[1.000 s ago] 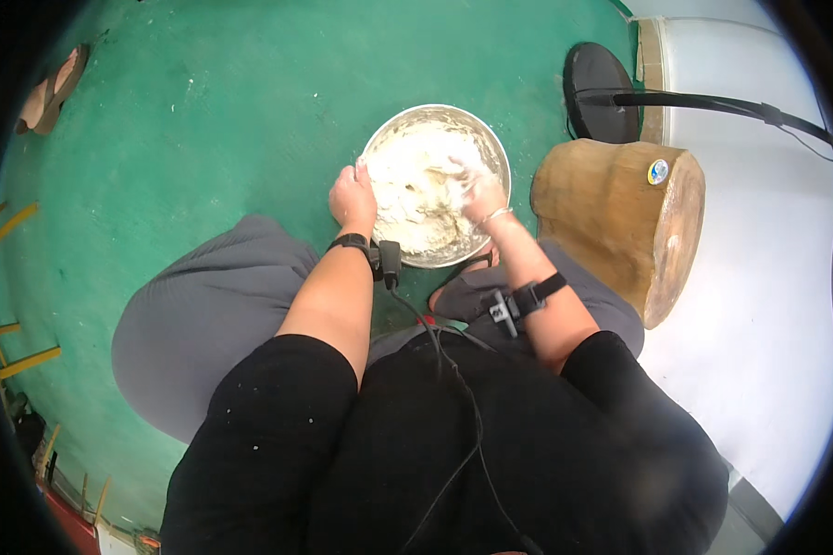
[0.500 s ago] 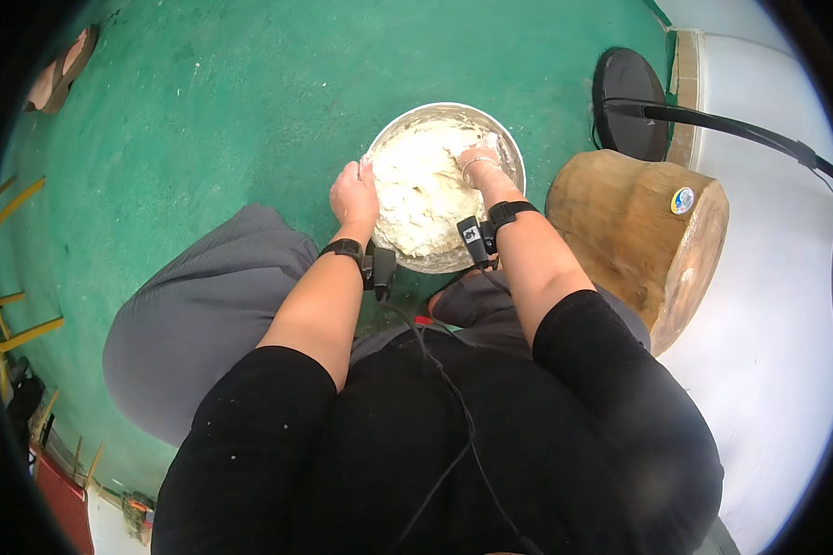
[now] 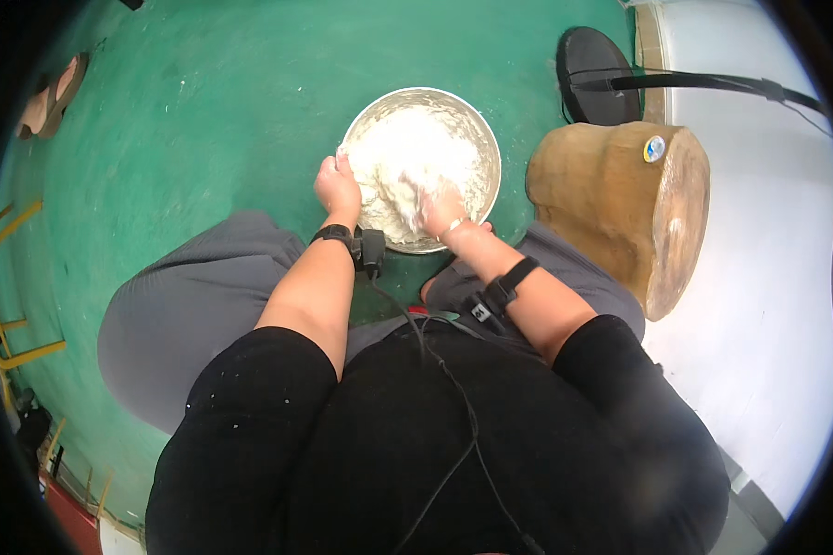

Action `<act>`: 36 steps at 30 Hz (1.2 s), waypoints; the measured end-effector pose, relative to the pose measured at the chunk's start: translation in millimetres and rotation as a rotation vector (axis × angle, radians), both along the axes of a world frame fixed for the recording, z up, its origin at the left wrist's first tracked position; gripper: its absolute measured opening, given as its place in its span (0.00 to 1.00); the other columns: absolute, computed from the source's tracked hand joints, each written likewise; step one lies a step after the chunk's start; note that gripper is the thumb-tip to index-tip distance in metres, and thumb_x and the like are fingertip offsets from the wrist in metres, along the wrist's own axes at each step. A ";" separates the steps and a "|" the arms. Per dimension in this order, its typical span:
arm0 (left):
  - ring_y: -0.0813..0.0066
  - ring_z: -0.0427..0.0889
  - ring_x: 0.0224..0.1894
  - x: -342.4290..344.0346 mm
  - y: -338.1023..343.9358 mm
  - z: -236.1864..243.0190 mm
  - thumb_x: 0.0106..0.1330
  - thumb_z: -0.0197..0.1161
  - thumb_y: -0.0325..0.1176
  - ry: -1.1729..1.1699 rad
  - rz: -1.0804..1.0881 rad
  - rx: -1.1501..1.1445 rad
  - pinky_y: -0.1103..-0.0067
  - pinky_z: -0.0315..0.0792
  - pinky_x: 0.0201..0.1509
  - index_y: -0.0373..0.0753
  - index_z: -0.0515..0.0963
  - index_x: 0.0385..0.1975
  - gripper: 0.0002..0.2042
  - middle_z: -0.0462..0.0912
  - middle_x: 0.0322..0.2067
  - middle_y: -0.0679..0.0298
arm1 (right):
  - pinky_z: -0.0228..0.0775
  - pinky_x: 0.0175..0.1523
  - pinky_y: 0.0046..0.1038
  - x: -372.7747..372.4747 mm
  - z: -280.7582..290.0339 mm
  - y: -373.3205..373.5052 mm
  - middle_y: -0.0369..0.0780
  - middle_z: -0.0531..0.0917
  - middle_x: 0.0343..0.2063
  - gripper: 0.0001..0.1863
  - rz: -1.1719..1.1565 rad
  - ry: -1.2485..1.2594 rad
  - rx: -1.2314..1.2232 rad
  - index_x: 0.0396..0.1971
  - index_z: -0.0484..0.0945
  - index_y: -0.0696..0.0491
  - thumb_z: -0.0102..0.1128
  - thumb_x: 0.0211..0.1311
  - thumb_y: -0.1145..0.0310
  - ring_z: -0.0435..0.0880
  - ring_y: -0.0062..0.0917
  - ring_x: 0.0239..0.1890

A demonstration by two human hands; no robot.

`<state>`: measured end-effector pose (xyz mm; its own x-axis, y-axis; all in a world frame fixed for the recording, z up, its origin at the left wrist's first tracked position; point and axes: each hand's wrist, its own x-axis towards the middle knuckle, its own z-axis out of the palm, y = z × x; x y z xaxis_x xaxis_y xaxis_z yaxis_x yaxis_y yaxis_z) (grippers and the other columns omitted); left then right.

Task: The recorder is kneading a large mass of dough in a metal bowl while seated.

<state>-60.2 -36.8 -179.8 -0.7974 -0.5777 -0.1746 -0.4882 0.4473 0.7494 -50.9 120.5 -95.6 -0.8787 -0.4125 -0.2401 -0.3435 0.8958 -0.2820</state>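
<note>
A round metal bowl (image 3: 494,157) on the green floor holds pale, sticky dough with loose flour (image 3: 403,139). My left hand (image 3: 339,190) grips the bowl's left rim, fingers curled round its edge. My right hand (image 3: 438,209) is down in the dough at the lower middle of the bowl, its fingers smeared with dough and blurred, so their grip is unclear. Both my forearms wear black straps with small devices and cables.
A wooden log stump (image 3: 602,199) lies right of the bowl, beside a white wall (image 3: 759,240). A black stand base (image 3: 594,74) is behind it. My grey-clad legs flank the bowl. A sandaled foot (image 3: 51,102) shows upper left, yellow metal frames (image 3: 28,351) at left.
My right hand has moved from the right part of the bowl leftward and toward me, through the dough. My left hand stays on the rim. The view has shifted slightly.
</note>
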 end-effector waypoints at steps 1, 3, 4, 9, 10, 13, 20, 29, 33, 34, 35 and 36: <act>0.49 0.71 0.25 -0.3 -0.5 -0.6 0.61 0.48 0.42 0.015 0.001 -0.021 0.64 0.64 0.29 0.33 0.68 0.18 0.17 0.73 0.20 0.49 | 0.59 0.52 0.34 8.8 6.7 -0.8 0.46 0.69 0.47 0.23 0.039 -0.099 0.043 0.45 0.71 0.47 0.54 0.45 0.61 0.67 0.39 0.48; 0.49 0.71 0.25 -2.7 2.2 -0.1 0.61 0.48 0.42 0.021 -0.002 -0.024 0.64 0.64 0.29 0.33 0.68 0.17 0.18 0.73 0.20 0.49 | 0.61 0.50 0.35 22.2 10.1 15.6 0.46 0.71 0.44 0.21 0.059 -0.124 0.095 0.45 0.72 0.47 0.52 0.47 0.63 0.69 0.39 0.46; 0.49 0.71 0.25 -3.8 3.5 0.9 0.60 0.48 0.42 0.021 0.006 -0.023 0.65 0.64 0.29 0.33 0.68 0.17 0.18 0.73 0.20 0.49 | 0.62 0.49 0.35 26.8 9.7 22.4 0.46 0.73 0.42 0.19 0.089 -0.154 0.150 0.44 0.72 0.47 0.49 0.49 0.65 0.71 0.38 0.44; 0.50 0.71 0.25 -2.1 1.1 -4.0 0.61 0.48 0.42 -0.013 -0.005 0.002 0.65 0.64 0.30 0.32 0.68 0.18 0.18 0.73 0.20 0.49 | 0.68 0.42 0.34 32.8 -8.1 20.1 0.44 0.77 0.34 0.14 0.004 -0.390 0.287 0.39 0.74 0.49 0.47 0.51 0.67 0.77 0.35 0.37; 0.50 0.71 0.25 -2.6 0.2 -6.1 0.61 0.48 0.41 0.007 -0.015 -0.022 0.65 0.64 0.30 0.32 0.69 0.19 0.17 0.73 0.20 0.49 | 0.70 0.40 0.33 31.2 -14.8 19.0 0.43 0.78 0.32 0.13 0.096 -0.388 0.331 0.37 0.75 0.49 0.48 0.51 0.67 0.78 0.34 0.35; 0.50 0.72 0.26 -2.0 2.5 -5.3 0.61 0.47 0.40 -0.028 -0.026 -0.027 0.65 0.64 0.30 0.32 0.69 0.19 0.16 0.73 0.21 0.49 | 0.71 0.37 0.33 21.8 -30.1 16.9 0.45 0.78 0.28 0.11 0.085 -0.446 0.299 0.30 0.77 0.52 0.50 0.44 0.75 0.78 0.36 0.34; 0.50 0.73 0.27 -6.6 5.2 9.4 0.61 0.46 0.39 -0.110 -0.024 0.018 0.65 0.64 0.31 0.33 0.70 0.20 0.16 0.74 0.23 0.49 | 0.71 0.40 0.28 -9.2 -66.7 7.2 0.40 0.80 0.32 0.10 0.140 -0.507 0.421 0.30 0.79 0.51 0.51 0.46 0.74 0.79 0.30 0.37; 0.50 0.73 0.28 -4.1 -2.3 0.9 0.60 0.47 0.41 -0.010 -0.046 0.014 0.65 0.65 0.32 0.34 0.71 0.22 0.15 0.75 0.24 0.49 | 0.70 0.41 0.29 -25.0 -61.3 -7.4 0.39 0.80 0.34 0.10 0.426 -0.485 0.712 0.30 0.80 0.51 0.52 0.47 0.68 0.78 0.29 0.38; 0.51 0.72 0.31 -20.5 -9.3 1.4 0.61 0.45 0.43 -0.092 -0.140 0.040 0.65 0.65 0.35 0.34 0.71 0.22 0.17 0.74 0.26 0.50 | 0.67 0.45 0.30 -7.4 -58.1 -4.2 0.43 0.78 0.37 0.15 0.261 -0.554 0.542 0.37 0.77 0.51 0.50 0.47 0.69 0.77 0.33 0.41; 0.51 0.72 0.31 -23.5 -10.2 0.0 0.61 0.46 0.44 -0.078 -0.185 0.009 0.65 0.65 0.35 0.34 0.71 0.21 0.18 0.74 0.25 0.49 | 0.67 0.45 0.30 -1.2 -59.5 -1.5 0.43 0.78 0.38 0.15 0.272 -0.587 0.468 0.38 0.77 0.52 0.49 0.47 0.69 0.76 0.34 0.41; 0.51 0.72 0.31 -26.1 -9.9 -1.5 0.61 0.46 0.44 -0.078 -0.174 0.022 0.65 0.65 0.35 0.34 0.71 0.21 0.18 0.74 0.25 0.49 | 0.67 0.45 0.30 4.4 -58.8 6.8 0.43 0.78 0.38 0.15 0.280 -0.587 0.483 0.38 0.77 0.52 0.49 0.47 0.69 0.76 0.34 0.41; 0.51 0.72 0.31 -25.5 -10.6 -2.7 0.61 0.46 0.45 -0.091 -0.171 0.032 0.65 0.65 0.35 0.34 0.70 0.21 0.18 0.74 0.25 0.50 | 0.66 0.46 0.31 12.2 -55.3 18.6 0.45 0.77 0.38 0.17 0.263 -0.509 0.327 0.40 0.75 0.52 0.48 0.48 0.68 0.76 0.36 0.42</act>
